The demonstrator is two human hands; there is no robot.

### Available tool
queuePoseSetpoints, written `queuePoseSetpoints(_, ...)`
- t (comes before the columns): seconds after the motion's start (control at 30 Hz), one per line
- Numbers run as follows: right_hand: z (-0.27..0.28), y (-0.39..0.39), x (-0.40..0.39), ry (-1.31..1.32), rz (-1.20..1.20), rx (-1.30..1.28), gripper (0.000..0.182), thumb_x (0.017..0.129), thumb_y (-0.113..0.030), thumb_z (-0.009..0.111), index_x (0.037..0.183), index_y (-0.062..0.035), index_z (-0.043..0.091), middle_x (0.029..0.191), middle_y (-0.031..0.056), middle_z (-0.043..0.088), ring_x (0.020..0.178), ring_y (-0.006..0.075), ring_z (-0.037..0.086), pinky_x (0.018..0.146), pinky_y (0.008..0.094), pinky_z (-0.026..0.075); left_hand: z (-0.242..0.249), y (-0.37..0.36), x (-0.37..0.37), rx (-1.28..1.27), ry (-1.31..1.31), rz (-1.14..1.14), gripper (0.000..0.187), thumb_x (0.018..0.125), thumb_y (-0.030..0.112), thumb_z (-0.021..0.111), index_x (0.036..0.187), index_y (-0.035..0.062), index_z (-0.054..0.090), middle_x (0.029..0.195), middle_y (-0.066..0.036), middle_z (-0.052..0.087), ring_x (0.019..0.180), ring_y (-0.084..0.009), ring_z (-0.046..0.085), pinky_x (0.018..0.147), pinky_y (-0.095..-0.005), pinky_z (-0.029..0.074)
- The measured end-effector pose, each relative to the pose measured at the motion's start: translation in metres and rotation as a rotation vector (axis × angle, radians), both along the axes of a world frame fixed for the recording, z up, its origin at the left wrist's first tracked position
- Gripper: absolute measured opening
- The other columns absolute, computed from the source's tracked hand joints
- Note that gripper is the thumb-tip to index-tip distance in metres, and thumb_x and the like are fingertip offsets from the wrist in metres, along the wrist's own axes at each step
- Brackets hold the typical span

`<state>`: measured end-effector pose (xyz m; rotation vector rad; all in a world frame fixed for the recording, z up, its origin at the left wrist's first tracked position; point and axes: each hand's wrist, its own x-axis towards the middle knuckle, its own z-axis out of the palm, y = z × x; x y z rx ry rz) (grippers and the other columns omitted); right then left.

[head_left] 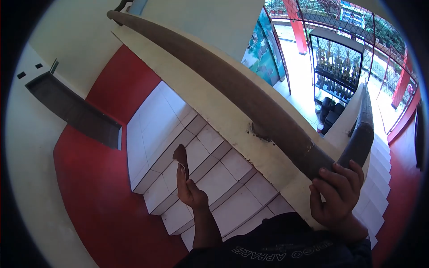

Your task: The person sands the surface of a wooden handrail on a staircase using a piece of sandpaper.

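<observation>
My left hand (192, 192) is raised over the tiled steps, closed on a small brown flat piece (180, 155) with a pale edge; what it is cannot be made out. A thick brown handrail (214, 82) runs diagonally along the top of a cream wall. At its lower bend, my right hand (337, 192) has its fingers curled over the rail, with the thumb lower down. A chipped, dark patch shows on the wall beside the rail's middle.
White tiled steps (223, 178) lie below, between the cream wall and a red-and-cream wall (94, 192). A darker rail section (362, 125) rises at the right, with more stairs beyond. Behind stand a trophy cabinet (337, 58) and a mesh grille.
</observation>
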<state>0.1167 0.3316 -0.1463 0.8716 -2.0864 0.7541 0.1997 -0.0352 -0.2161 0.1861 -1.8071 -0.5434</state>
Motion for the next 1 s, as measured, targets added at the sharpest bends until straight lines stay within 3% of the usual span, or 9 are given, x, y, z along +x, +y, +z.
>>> queuePoseSetpoints(0.4,0.003,0.005,0.004,-0.026,-0.014,0.076,0.021,0.072,-0.014,0.078,0.091,-0.0137,0.07,0.105,0.0048,0.069,0.107,0.0288,0.061,0.104,0.0558,0.041,-0.033,0.033,0.019,0.084,-0.025,-0.019,0.042,0.108,0.019,0.043,0.132,-0.0142,0.056,0.133,-0.034,0.059,0.126,-0.0444,0.059,0.108,-0.0489,0.046)
queuePoseSetpoints(0.73,0.0,-0.003,-0.001,0.041,-0.026,-0.03,0.013,0.073,-0.011,0.078,0.086,-0.0112,0.073,0.1,0.0057,0.072,0.103,0.0292,0.065,0.101,0.0534,0.044,0.012,0.079,-0.024,-0.125,-0.001,-0.316,0.041,0.108,0.021,0.047,0.131,-0.0101,0.058,0.131,-0.034,0.061,0.125,-0.0464,0.059,0.106,-0.0529,0.045)
queuePoseSetpoints(0.83,0.005,0.017,0.004,-0.105,0.073,-0.083,0.023,0.077,-0.011,0.076,0.1,-0.0113,0.071,0.113,0.0091,0.069,0.104,0.0289,0.065,0.104,0.0538,0.044,0.009,0.09,-0.02,-0.079,-0.046,-0.279,0.042,0.109,0.023,0.046,0.133,-0.0099,0.057,0.132,-0.036,0.059,0.125,-0.0478,0.059,0.105,-0.0528,0.046)
queuePoseSetpoints(0.9,0.012,0.041,0.014,-0.135,0.011,-0.05,0.029,0.083,-0.011,0.073,0.11,-0.0147,0.065,0.121,0.0118,0.064,0.109,0.0301,0.063,0.106,0.0555,0.043,-0.004,0.089,-0.018,-0.073,0.007,-0.391,0.044,0.109,0.02,0.045,0.137,-0.0137,0.051,0.137,-0.032,0.057,0.13,-0.0402,0.056,0.111,-0.0495,0.041)
queuePoseSetpoints(1.0,-0.011,0.066,0.015,0.002,-0.078,-0.165,0.012,0.097,-0.016,0.06,0.109,-0.013,0.061,0.113,0.0121,0.063,0.111,0.0316,0.058,0.105,0.0584,0.042,-0.022,0.085,-0.004,-0.038,0.034,-0.415,0.048,0.109,0.02,0.046,0.14,-0.0155,0.046,0.14,-0.029,0.056,0.13,-0.0332,0.056,0.112,-0.0441,0.041)
